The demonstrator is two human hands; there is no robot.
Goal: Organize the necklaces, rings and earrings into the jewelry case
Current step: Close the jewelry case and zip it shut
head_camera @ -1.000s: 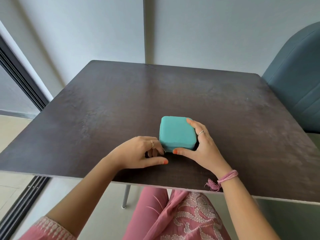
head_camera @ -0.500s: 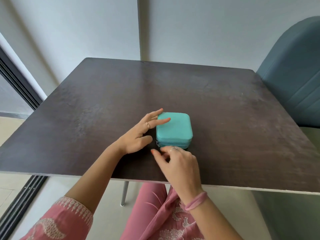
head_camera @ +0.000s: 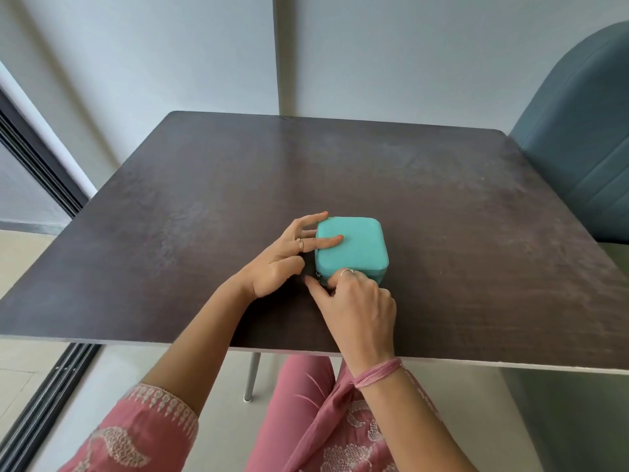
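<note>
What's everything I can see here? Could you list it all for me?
jewelry case: one, teal, shut, near the front middle of the table
table: one, dark brown, fills the middle of the view
chair: one, blue-grey, at the table's right side
rings: one on each hand, worn on a finger
wrist thread: one, pink, round the right wrist
left hand: one, straight fingers resting on the case's lid and left edge
right hand: one, fingers curled at the case's front edge by the zip; what they pinch is hidden

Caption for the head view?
Left hand steadies the closed teal jewelry case while right hand works its front zipper.
</note>
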